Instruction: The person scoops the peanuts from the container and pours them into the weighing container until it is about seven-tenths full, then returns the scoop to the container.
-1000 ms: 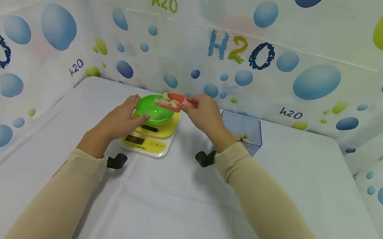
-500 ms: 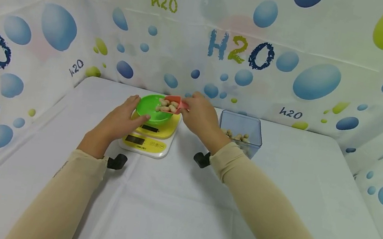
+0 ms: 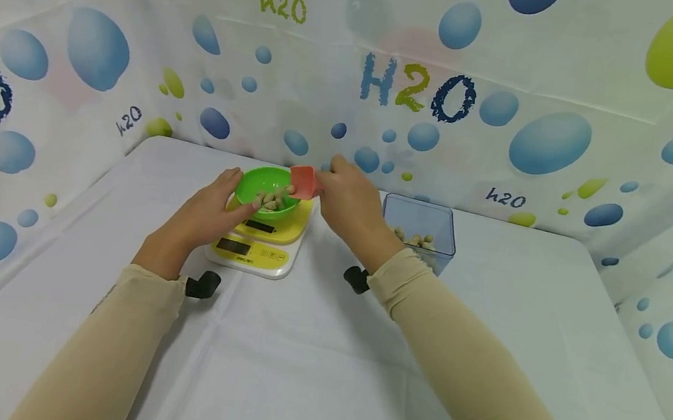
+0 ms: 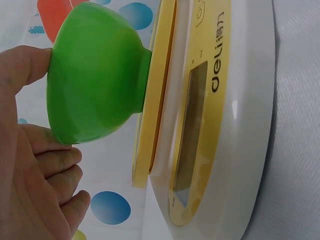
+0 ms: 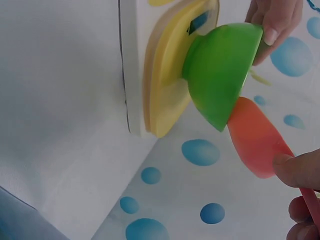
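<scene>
A green bowl (image 3: 257, 180) stands on a yellow and white kitchen scale (image 3: 256, 267). My left hand (image 3: 202, 212) holds the bowl at its rim, thumb on the near side and fingers around the left. Peanuts in their shells (image 3: 272, 202) lie inside the bowl. Above its right edge, a red scoop (image 3: 303, 182) is tipped over, and my right hand (image 3: 351, 201) grips the handle. In the right wrist view the scoop (image 5: 257, 137) overlaps the rim of the bowl (image 5: 220, 70), its back toward the camera. One peanut shows at the scoop's mouth.
To the right, beneath my right forearm, a clear bluish plastic box (image 3: 451, 238) holds more peanuts (image 3: 417, 239). A white cloth covers the table (image 3: 311, 380). Behind it hangs a white curtain (image 3: 300, 103) printed with bubbles.
The scoop, earlier level and full of peanuts above the bowl, has been tipped toward the left. Peanuts have dropped into the bowl. My left hand has stayed at the rim.
</scene>
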`<state>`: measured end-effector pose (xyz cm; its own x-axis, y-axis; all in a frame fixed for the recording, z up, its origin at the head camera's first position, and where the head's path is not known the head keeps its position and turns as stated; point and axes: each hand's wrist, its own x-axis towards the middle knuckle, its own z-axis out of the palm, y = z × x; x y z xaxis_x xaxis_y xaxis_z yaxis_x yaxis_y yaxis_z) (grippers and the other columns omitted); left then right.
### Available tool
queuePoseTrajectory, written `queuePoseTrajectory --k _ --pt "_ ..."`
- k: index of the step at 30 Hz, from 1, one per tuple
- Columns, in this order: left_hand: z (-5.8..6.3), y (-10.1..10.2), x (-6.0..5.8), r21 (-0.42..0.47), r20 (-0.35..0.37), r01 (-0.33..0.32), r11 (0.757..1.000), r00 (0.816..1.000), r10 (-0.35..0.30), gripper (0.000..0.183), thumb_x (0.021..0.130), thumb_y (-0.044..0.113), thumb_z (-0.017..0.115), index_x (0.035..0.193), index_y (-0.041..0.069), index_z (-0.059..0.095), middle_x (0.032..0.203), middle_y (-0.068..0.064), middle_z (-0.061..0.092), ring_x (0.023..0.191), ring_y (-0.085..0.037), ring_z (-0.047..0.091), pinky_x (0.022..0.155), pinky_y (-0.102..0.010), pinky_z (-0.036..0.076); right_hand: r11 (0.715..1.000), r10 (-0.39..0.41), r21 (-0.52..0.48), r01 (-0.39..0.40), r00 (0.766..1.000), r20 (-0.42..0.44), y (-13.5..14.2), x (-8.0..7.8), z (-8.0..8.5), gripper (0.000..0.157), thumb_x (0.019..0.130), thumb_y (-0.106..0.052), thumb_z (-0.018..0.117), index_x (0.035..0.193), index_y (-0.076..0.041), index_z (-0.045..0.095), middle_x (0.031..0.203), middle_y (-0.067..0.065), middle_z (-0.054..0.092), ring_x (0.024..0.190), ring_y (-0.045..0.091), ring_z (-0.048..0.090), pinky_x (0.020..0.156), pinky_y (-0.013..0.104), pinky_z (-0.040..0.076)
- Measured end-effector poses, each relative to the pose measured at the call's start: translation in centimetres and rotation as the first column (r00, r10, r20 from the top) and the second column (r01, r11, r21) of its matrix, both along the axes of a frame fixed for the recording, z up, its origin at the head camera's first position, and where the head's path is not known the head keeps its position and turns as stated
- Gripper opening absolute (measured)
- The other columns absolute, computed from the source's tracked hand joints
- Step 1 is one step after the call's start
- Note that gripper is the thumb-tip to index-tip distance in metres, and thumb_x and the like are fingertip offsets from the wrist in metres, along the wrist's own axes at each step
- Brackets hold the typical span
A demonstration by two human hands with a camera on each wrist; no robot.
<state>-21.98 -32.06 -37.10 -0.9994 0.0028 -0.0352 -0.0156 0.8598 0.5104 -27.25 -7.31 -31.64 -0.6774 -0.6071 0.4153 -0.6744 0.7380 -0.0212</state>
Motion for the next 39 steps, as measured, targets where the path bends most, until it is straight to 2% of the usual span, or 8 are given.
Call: queuePoseTrajectory --k 8,18,24,28,32,35,39 --pt "-0.2 -0.1 -0.1 0.005 -0.022 0.005 1.0 1.0 -0.005 0.086 0.098 0.056 0.043 0.159 0.008 0.005 0.166 -0.014 0.005 0.152 -0.037 0.007 0.12 -0.058 0.012 1.0 -0.01 0.018 0.01 0.999 -0.038 0.3 -0.2 0.1 0.021 0.097 -0.016 0.06 0.114 -0.015 0.073 0.089 0.005 0.055 0.072 0.019 0.051 0.059 0.025 0.051" --pt "0.1 -0.1 0.0 0.002 -0.011 0.006 1.0 1.0 -0.006 0.087 0.098 0.058 0.042 0.159 0.009 0.005 0.166 -0.013 0.004 0.152 -0.036 0.005 0.12 -0.058 0.012 0.997 0.014 -0.08 -0.015 1.0 -0.015 1.4 -0.4 0.3 0.02 0.096 -0.021 0.065 0.113 -0.017 0.074 0.083 0.004 0.054 0.07 0.019 0.05 0.059 0.026 0.047" --pt "0.3 0.0 0.1 0.002 -0.022 0.016 1.0 1.0 -0.016 0.086 0.099 0.056 0.043 0.159 0.008 0.004 0.166 -0.013 0.002 0.152 -0.036 0.006 0.12 -0.058 0.012 0.996 -0.014 -0.082 0.021 0.997 0.079 2.4 -0.4 0.8 0.026 0.096 -0.025 0.064 0.119 -0.015 0.072 0.087 0.003 0.055 0.077 0.018 0.052 0.067 0.027 0.049" --pt "0.7 0.8 -0.2 -0.001 -0.046 0.036 0.999 0.998 -0.036 0.087 0.098 0.056 0.043 0.159 0.008 0.003 0.167 -0.011 0.0 0.152 -0.037 0.008 0.12 -0.059 0.014 0.99 -0.056 -0.113 0.078 0.981 0.186 4.2 -0.6 1.5 0.035 0.096 -0.031 0.064 0.126 -0.014 0.069 0.093 0.004 0.057 0.084 0.019 0.053 0.071 0.029 0.05" --pt "1.4 2.1 -0.6 -0.01 -0.085 0.061 0.998 0.995 -0.061 0.093 0.095 0.066 0.04 0.159 0.009 0.004 0.167 -0.008 -0.001 0.152 -0.035 0.008 0.12 -0.059 0.015 0.978 -0.06 -0.176 0.109 0.963 0.264 6.8 -0.8 2.0 0.038 0.095 -0.031 0.066 0.127 -0.013 0.068 0.094 0.006 0.056 0.084 0.021 0.05 0.068 0.031 0.045" --pt "2.0 3.2 -0.7 -0.009 -0.113 0.091 0.996 0.989 -0.091 0.094 0.094 0.068 0.041 0.159 0.01 0.005 0.167 -0.006 0.0 0.153 -0.032 0.006 0.12 -0.058 0.014 0.968 -0.047 -0.224 0.115 0.956 0.29 9.0 -0.8 2.5 0.036 0.093 -0.028 0.068 0.125 -0.011 0.069 0.093 0.008 0.056 0.082 0.023 0.049 0.067 0.033 0.041" --pt "2.7 4.9 -1.0 -0.012 -0.139 0.139 0.99 0.98 -0.139 0.09 0.096 0.062 0.044 0.159 0.012 0.006 0.167 -0.004 0.001 0.153 -0.03 0.006 0.121 -0.057 0.014 0.961 -0.048 -0.249 0.121 0.959 0.28 11.9 -0.8 2.8 0.037 0.093 -0.027 0.069 0.125 -0.009 0.069 0.094 0.01 0.058 0.082 0.024 0.05 0.067 0.034 0.042"
